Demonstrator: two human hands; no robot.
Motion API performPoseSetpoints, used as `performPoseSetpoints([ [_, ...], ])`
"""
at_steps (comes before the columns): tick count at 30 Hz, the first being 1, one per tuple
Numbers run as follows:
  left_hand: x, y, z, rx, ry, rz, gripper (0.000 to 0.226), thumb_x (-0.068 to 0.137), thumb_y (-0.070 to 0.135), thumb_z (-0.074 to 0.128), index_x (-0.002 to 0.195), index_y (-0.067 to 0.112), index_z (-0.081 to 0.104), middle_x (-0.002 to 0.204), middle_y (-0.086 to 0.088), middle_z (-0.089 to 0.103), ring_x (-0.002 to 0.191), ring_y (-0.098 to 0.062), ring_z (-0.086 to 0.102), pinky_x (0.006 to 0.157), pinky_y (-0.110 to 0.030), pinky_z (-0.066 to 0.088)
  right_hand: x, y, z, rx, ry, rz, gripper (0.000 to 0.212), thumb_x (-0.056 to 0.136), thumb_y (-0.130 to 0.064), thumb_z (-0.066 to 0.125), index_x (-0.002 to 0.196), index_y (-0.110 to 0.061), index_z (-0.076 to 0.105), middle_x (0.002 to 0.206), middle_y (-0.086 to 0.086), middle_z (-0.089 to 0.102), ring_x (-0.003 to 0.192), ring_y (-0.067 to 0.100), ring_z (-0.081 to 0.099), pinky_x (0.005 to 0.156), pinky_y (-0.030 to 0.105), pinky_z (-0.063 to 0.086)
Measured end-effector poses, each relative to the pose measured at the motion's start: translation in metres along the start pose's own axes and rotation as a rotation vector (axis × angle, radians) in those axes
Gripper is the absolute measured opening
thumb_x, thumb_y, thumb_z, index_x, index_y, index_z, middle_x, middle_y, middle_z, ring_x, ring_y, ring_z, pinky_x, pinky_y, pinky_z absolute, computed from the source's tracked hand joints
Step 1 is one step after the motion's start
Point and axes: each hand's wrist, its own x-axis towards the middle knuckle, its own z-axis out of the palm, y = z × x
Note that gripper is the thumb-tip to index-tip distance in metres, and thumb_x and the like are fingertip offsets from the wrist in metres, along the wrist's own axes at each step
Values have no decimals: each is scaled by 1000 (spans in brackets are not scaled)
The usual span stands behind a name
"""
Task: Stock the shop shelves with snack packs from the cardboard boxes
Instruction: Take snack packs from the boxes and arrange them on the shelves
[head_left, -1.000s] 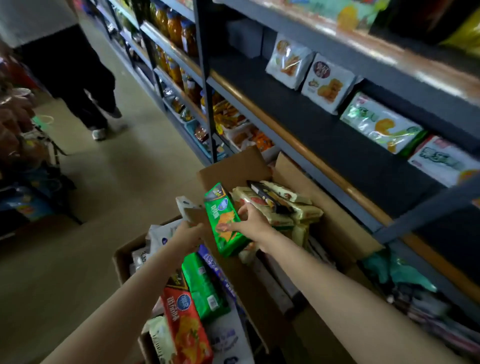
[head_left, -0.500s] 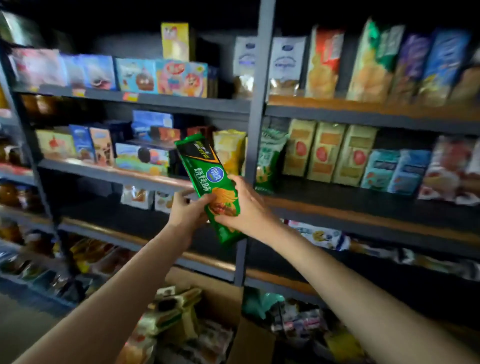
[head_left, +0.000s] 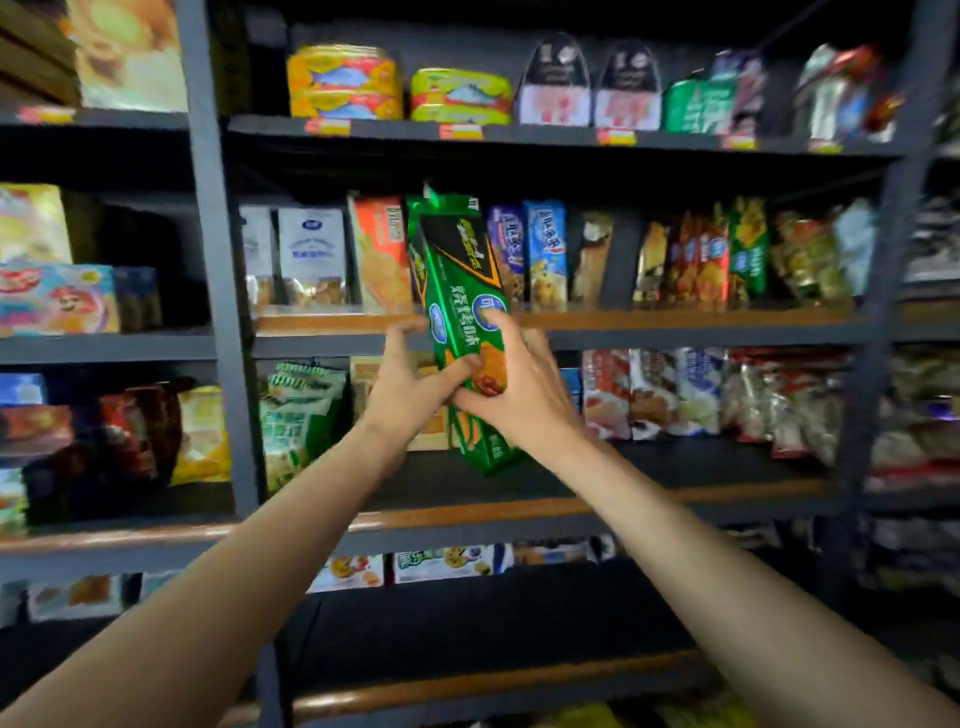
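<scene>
Both hands grip one long, glossy green snack pack, tilted slightly. The left hand pinches its edge; the right hand wraps its front

- My snack pack is green with a black top corner and white lettering.
- The shelves are grey, edged orange-brown.
- Yellow-orange tins sit up top.

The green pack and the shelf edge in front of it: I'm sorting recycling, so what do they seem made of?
Green pack: looks like glossy printed plastic film, with soft highlights and a crimped top seal; foil lining cannot be told. Both hands, left hand and right hand, grip it. Shelf edge: brown, wood-like strip on dark grey, probably painted metal, framing.
</scene>
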Motion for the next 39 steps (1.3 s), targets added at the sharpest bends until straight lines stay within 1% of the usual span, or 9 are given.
performPoseSetpoints([
  [2, 19, 10, 41, 32, -33, 50, 57, 62, 30, 80, 104, 28, 42, 93, -9, 68, 66, -18, 63, 60, -31, 54, 19, 28, -41, -164, 58, 12, 73, 75, -46, 67, 137, -29, 33, 125, 10, 50, 118, 31, 40, 93, 40, 37],
  [5, 46, 26, 113, 27, -33, 84, 60, 53, 39, 75, 102, 29, 40, 96, -12, 69, 80, -28, 66, 79, -42, 56, 46, 71, -101, -194, 37, 9, 67, 77, -43, 68, 133, -28, 35, 122, 9, 53, 114, 30, 47, 80, 32, 36],
  [9, 85, 47, 204, -7, -148, 200, 40, 78, 19, 70, 107, 24, 42, 89, -15, 64, 74, -24, 58, 79, -41, 52, 78, 140, -179, -170, 129, -38, 77, 71, -43, 76, 134, -27, 34, 118, 11, 49, 111, 27, 50, 74, 27, 32],
  [17, 149, 25, 300, 588, -139, 443, 40, 86, 12, 56, 125, 11, 46, 108, -1, 54, 98, -17, 54, 82, -26, 40, 123, 281, -266, -182, 543, -132, 77, 76, -23, 77, 135, -10, 30, 134, 11, 36, 121, 23, 42, 91, 29, 43],
  [20, 170, 15, 325, 696, -129, 464, 42, 87, 12, 56, 126, 9, 44, 115, -5, 54, 100, -17, 52, 80, -23, 36, 138, 327, -265, -248, 522, -154, 77, 75, -24, 77, 134, -5, 32, 131, 15, 37, 118, 28, 45, 90, 41, 49],
  [25, 209, 5, 369, 808, -192, 463, 44, 86, 18, 58, 127, 12, 44, 122, -13, 54, 110, -31, 53, 93, -41, 44, 163, 385, -251, -443, 353, -101, 74, 76, -32, 76, 132, -5, 35, 127, 16, 42, 116, 28, 45, 89, 28, 37],
  [31, 257, 1, 412, 850, -309, 385, 52, 88, 20, 56, 136, 16, 38, 124, -13, 56, 110, -31, 53, 93, -39, 43, 209, 411, -242, -513, 158, 49, 70, 78, -32, 74, 126, -12, 27, 123, 16, 41, 109, 34, 50, 78, 36, 44],
  [35, 280, -8, 444, 796, -369, 403, 53, 91, 17, 52, 141, 20, 34, 130, -16, 53, 107, -32, 56, 88, -31, 45, 231, 430, -238, -452, 154, 285, 74, 81, -39, 69, 131, -9, 24, 127, 18, 42, 108, 34, 51, 69, 34, 39],
  [39, 292, -16, 468, 818, -428, 405, 53, 94, 21, 48, 143, 24, 30, 130, -17, 52, 94, -28, 59, 82, -30, 43, 254, 442, -241, -351, 86, 500, 100, 77, -43, 73, 146, -13, 7, 137, 20, 39, 107, 36, 58, 84, 39, 51],
])
